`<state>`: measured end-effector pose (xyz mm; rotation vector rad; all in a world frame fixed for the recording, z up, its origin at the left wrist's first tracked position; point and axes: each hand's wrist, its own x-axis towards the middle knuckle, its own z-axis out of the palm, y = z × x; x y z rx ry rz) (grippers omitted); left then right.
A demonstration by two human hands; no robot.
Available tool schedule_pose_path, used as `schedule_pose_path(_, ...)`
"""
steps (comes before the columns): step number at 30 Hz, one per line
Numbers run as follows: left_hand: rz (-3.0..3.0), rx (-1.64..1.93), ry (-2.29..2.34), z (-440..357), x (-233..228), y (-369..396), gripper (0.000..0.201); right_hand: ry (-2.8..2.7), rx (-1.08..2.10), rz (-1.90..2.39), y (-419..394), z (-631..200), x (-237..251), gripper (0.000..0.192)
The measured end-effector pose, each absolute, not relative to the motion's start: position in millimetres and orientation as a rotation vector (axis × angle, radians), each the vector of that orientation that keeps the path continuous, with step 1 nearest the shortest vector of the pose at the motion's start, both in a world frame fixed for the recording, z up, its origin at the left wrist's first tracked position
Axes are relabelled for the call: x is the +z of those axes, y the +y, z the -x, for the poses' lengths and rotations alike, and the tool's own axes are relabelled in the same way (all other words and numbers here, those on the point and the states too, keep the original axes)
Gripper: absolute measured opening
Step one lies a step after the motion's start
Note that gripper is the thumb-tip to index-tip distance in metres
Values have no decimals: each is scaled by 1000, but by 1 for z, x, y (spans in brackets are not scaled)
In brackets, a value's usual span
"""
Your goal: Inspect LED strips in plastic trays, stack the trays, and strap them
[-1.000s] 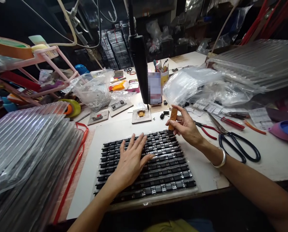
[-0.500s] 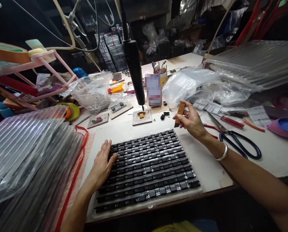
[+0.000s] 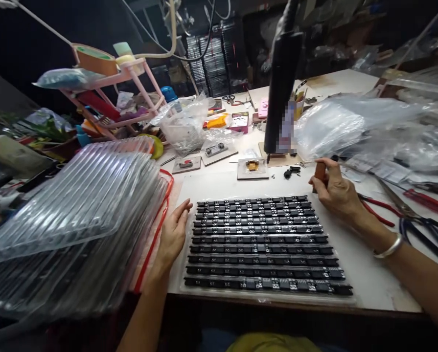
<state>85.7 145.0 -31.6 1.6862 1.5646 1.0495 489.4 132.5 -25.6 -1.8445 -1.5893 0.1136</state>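
A clear plastic tray (image 3: 268, 299) lies flat before me, filled with rows of small black parts (image 3: 259, 247) with metal pins. My left hand (image 3: 172, 232) is at its left edge, fingers loosely bent; whether they touch the rim I cannot tell. Beyond the tray's far right corner, my right hand (image 3: 334, 188) pinches a small brown block-shaped tool (image 3: 319, 171), raised off the table. A black hanging power screwdriver (image 3: 283, 93) points down beside a small fixture block (image 3: 253, 169) with a brass-coloured part on it. A few loose black pieces (image 3: 292, 171) lie nearby.
Stacked clear plastic trays (image 3: 94, 195) with a red strap (image 3: 154, 244) stand at left. Behind are two more fixture blocks, a plastic bag (image 3: 185, 129) and a pink rack (image 3: 141, 83). Scissors (image 3: 424, 230), red-handled pliers (image 3: 380, 208) and plastic bags (image 3: 336, 122) are at right.
The view has swung left. My left hand has come off the tray's parts to its left edge, and its fingers have bent. My right hand still holds the brown tool, now turned more upright.
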Motion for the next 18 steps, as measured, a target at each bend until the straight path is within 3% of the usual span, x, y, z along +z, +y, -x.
schedule_pose_path(10,-1898,771,1560,-72,-25,91,60,-1411,35,1853,59,-471,-6,65)
schedule_pose_path(18,-2111,692,1571,-88,-32,111,53,-1036,12,1716,26,-456,-43,64)
